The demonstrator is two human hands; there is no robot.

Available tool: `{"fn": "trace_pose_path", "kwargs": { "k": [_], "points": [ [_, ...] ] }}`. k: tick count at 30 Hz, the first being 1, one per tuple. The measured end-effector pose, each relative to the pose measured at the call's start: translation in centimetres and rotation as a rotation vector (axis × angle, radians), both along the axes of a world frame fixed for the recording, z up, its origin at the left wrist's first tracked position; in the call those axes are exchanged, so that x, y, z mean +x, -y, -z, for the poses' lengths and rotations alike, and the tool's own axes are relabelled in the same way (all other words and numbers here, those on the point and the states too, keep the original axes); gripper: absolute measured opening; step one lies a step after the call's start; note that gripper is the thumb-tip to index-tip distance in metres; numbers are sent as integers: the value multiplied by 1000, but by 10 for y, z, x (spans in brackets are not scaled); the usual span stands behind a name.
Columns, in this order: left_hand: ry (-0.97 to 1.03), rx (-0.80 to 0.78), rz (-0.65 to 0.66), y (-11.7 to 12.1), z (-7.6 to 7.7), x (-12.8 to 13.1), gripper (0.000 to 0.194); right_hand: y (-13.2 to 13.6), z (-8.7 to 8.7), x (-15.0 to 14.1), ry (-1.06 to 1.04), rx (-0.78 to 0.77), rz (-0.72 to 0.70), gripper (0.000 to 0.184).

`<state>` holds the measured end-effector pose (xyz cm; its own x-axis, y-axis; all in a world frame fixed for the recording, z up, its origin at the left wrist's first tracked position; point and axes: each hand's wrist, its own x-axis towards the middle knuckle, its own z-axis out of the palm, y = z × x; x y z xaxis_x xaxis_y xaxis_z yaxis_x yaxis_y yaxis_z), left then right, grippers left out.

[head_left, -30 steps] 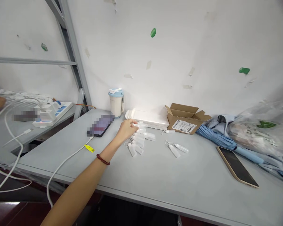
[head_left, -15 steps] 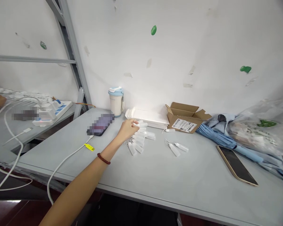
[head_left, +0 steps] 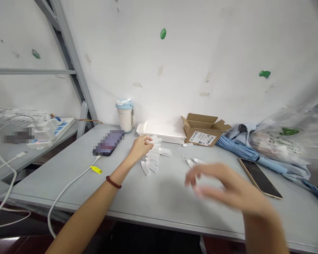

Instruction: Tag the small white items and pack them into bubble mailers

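My left hand [head_left: 141, 147], with a dark red bead bracelet at the wrist, reaches to the upper edge of a pile of small translucent white plastic tubes [head_left: 151, 159] with thin loops. Its fingers are curled together there; what lies between them is hidden. My right hand [head_left: 225, 187], smeared by motion, hovers over the right part of the table with thumb and fingers apart and nothing visible in them. Just beyond its fingertips lie two more tubes [head_left: 198, 161], partly covered by the hand. Another single tube [head_left: 187, 145] rests in front of the cardboard box.
Along the wall stand a blue-lidded cup [head_left: 125, 118], a stack of white envelopes [head_left: 164, 132] and an open cardboard box [head_left: 202, 134]. A cabled phone [head_left: 110, 141] lies left; another phone [head_left: 259, 178] and a folded blue umbrella [head_left: 238, 150] lie right. A power strip [head_left: 59, 130] sits far left.
My right hand has come into view from the lower right, over the table. My left hand stays at the pile. The whole view has shifted slightly.
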<state>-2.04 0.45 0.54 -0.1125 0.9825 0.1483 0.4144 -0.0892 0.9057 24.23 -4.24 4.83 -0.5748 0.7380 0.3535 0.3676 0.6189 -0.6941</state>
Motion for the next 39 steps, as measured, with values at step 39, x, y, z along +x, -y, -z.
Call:
{"fn": "trace_pose_path", "kwargs": {
  "k": [39],
  "points": [
    [-373,232,328,35,8,43,36,-39,54,-29,41,145,260,28]
  ]
}}
